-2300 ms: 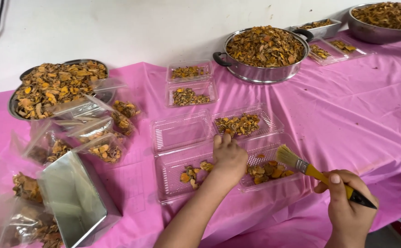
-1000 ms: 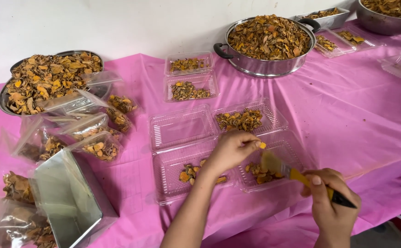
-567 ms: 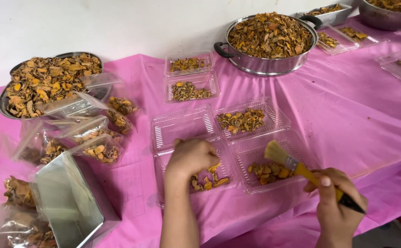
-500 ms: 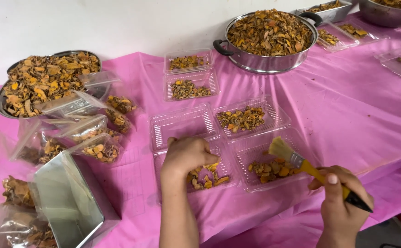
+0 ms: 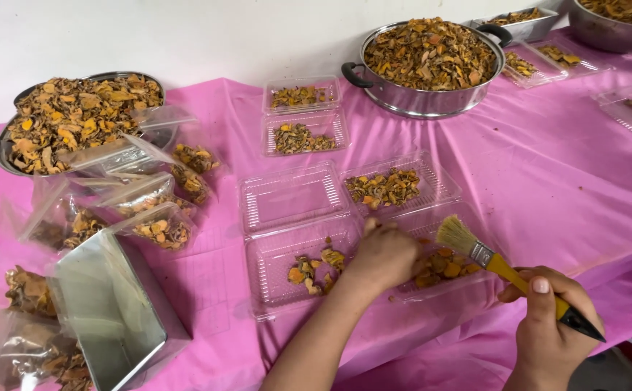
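1. Pink plastic sheeting [image 5: 547, 166] is covering the whole table, and clear clamshell trays are being worked over near the front edge.

2. The left hand [image 5: 384, 255] is being reached into the near right tray [image 5: 468, 217], fingers curled down over the dried orange-yellow slices [image 5: 442, 266] there. Whether a slice is actually being pinched can't be told, since the fingertips are hidden under the hand.

3. Half a second ago that hand was being held over the near left tray [image 5: 272, 264]; now it's been shifted across to the right one, so it looks like the next piece is being fetched from that pile.

4. The yellow-handled paintbrush [image 5: 490, 257] is being gripped tight in the right hand [image 5: 551, 329], fingers closed round the dark end of the handle, bristles hanging just above the right tray's slices. It's barely been moved since a moment ago.

5. A small scatter of slices [image 5: 316, 264] is being left in the near left tray, a bit more than was seen a couple of seconds back.

6. Behind those, one empty clamshell half [image 5: 290, 195] and one part-filled with slices [image 5: 395, 185] are sitting side by side.

7. Further off, a steel pot [image 5: 424, 101] and a flat metal pan [image 5: 77, 119] are being kept heaped with the same slices, with filled clear bags [image 5: 153, 217] and a tilted metal tin [image 5: 113, 318] at the left.
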